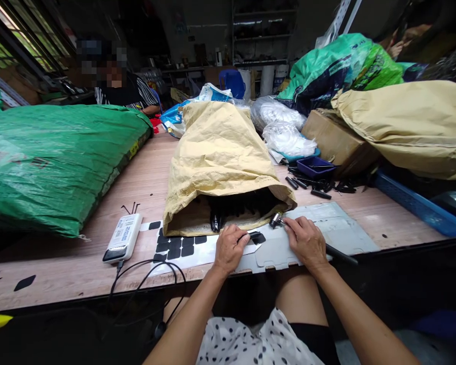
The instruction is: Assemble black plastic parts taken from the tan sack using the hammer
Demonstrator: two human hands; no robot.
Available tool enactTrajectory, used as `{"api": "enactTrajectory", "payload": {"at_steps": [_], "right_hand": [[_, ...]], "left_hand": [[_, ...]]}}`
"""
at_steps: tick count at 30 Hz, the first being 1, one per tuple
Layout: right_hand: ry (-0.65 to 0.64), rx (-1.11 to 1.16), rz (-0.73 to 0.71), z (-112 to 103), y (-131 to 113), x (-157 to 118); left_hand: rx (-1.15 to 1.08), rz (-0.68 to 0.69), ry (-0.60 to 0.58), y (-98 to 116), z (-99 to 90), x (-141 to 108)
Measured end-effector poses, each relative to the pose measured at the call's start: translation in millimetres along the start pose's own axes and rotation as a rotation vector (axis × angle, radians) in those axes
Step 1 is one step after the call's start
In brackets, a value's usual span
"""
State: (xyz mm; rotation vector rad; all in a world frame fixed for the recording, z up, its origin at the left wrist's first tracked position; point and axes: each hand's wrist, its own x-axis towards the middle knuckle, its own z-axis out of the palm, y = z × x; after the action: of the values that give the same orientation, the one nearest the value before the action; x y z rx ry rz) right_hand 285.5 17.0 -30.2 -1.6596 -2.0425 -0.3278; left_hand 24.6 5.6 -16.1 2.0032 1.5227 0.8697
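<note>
My left hand (231,248) is closed on a slim black piece (254,236), which lies low over a grey board (327,223); its exact kind is unclear. My right hand (306,241) grips a small hammer, its metal head (276,220) just right of the black piece and its dark handle (342,255) jutting out behind the hand. Right in front of both hands lies a tan woven sack (220,157), its mouth facing me, with black parts (215,222) inside. Beside my left hand is a white sheet with black rounded stickers (175,247).
A white power bank (123,237) with a black cable stands left. A large green sack (61,162) fills the table's left side. To the right are loose black parts (321,194), a purple tray (315,166), a cardboard box (338,139) and a blue basket (418,205). Another person (125,91) sits opposite.
</note>
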Motion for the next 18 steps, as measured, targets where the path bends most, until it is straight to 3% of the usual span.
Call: {"api": "enactTrajectory", "payload": {"at_steps": [10, 14, 16, 18], "right_hand": [[0.027, 0.004, 0.090, 0.3, -0.6, -0.6], [0.032, 0.004, 0.108, 0.1, -1.1, -0.4], [0.028, 0.006, 0.111, -0.4, -1.7, -0.4], [0.026, 0.005, 0.115, -1.0, -2.2, -0.5]], "left_hand": [[0.013, 0.014, 0.004, 2.7, -2.9, -0.1], [-0.049, 0.042, 0.001, 22.4, -14.6, -8.6], [-0.117, 0.086, -0.071, 37.8, -23.4, -22.9], [-0.177, 0.136, -0.222, 49.8, -28.5, -44.4]]}}
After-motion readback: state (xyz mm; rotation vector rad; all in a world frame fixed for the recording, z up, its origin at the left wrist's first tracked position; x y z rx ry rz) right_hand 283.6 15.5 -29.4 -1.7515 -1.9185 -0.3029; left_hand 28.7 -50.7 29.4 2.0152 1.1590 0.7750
